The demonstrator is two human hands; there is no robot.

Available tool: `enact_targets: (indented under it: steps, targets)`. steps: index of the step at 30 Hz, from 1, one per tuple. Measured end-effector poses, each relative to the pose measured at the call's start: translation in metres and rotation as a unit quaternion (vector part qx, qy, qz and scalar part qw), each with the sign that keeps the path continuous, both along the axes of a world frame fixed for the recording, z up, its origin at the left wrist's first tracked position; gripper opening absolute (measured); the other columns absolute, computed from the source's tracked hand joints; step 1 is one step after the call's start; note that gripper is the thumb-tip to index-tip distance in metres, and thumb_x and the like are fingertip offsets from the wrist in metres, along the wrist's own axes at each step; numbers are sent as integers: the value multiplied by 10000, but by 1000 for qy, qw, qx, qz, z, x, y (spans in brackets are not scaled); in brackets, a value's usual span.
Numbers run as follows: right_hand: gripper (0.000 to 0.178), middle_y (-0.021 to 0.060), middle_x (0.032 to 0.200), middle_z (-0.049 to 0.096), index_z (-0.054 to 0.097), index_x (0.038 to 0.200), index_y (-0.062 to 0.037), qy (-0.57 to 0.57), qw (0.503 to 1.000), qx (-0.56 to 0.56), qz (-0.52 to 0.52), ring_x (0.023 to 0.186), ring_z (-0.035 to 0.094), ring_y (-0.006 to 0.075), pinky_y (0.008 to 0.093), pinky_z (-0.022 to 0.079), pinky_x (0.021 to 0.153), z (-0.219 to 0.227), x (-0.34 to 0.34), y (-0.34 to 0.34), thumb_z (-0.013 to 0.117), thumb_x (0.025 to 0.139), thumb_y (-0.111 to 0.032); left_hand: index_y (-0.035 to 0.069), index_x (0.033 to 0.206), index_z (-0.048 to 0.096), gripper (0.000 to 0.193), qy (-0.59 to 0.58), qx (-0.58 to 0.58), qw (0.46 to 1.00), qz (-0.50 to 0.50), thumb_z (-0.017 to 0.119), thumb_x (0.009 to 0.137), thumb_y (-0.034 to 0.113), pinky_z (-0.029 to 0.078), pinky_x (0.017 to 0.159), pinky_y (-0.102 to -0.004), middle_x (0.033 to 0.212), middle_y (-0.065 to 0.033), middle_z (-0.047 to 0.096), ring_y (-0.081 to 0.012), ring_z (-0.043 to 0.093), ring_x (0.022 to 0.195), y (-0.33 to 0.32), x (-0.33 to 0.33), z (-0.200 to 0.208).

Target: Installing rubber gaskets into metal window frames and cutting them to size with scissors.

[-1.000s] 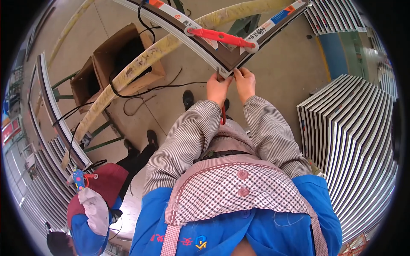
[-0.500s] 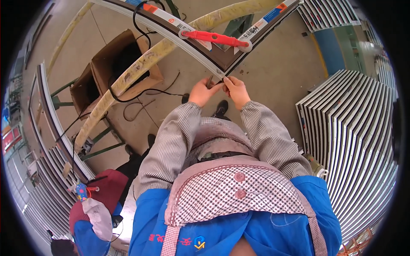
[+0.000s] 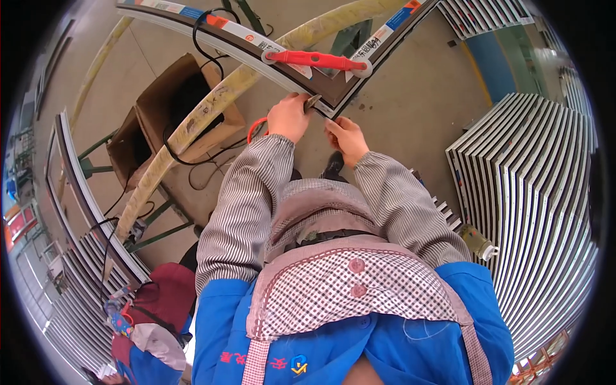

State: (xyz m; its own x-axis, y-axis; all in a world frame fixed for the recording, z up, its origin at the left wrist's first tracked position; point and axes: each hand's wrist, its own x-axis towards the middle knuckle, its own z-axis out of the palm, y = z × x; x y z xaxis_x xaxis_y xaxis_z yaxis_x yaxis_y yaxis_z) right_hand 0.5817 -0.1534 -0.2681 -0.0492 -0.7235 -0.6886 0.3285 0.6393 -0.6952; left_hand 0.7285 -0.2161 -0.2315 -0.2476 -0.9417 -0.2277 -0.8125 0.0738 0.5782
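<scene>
In front of me the corner of a brown and white window frame points toward my body. My left hand is closed around a red-handled hand tool, maybe scissors or pliers. Its metal tip reaches the frame's left edge close to the corner. My right hand pinches at the corner's outer edge, thumb and fingers together; what lies between them is too small to make out. Across the corner sits a red bar with round pale ends.
A yellowish curved support passes under the frame, with black cables around it. Left stands an open cardboard box. Stacked profiles rise at right. At lower left a person in dark red and blue works nearby.
My left hand has moved left and up along the frame, with the tool's red handle now showing. My right hand remains by the corner, slightly lower. The frame has shifted a little left in view.
</scene>
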Motion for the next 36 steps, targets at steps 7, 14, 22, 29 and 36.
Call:
enact_targets:
  steps: [7, 14, 22, 29, 36]
  targets:
    - [182, -17, 652, 488, 461, 766, -105, -32, 990, 100, -91, 497, 411, 55, 207, 332, 418, -4, 11, -8, 582, 867, -194, 101, 961, 634, 251, 15, -7, 1000, 10, 632, 735, 211, 476, 742, -397, 931, -116, 633, -315, 595, 865, -8, 7, -14]
    - [181, -3, 642, 490, 484, 793, -83, -13, 990, 97, -100, 486, 404, 64, 221, 312, 407, 12, 25, -18, 614, 837, -202, 102, 921, 632, 243, 24, 45, 998, 21, 635, 729, 252, 480, 707, -419, 831, -144, 639, -334, 605, 812, -12, 6, -16]
    - [204, 2, 733, 536, 529, 899, -68, 87, 993, 62, -58, 579, 461, 70, 226, 382, 498, -14, 23, -18, 644, 812, -212, 76, 876, 622, 237, -5, 36, 998, 59, 634, 734, 265, 473, 709, -410, 826, -149, 639, -341, 599, 801, -4, -4, -7]
    - [254, 20, 793, 584, 538, 933, -48, 69, 998, 3, -6, 637, 514, 91, 239, 396, 546, 2, -2, 14, 488, 908, -297, 45, 936, 618, 242, 175, 14, 964, 198, 635, 776, 225, 462, 699, -349, 840, -130, 639, -271, 607, 762, 44, -4, -23]
    - [338, 72, 602, 574, 573, 813, 19, 237, 969, -76, 6, 479, 511, 145, 310, 416, 476, -15, 6, -3, 450, 920, -278, -34, 829, 580, 206, 432, 219, 809, 332, 621, 822, 167, 443, 616, -280, 732, -53, 593, -120, 539, 661, 46, -49, -37]
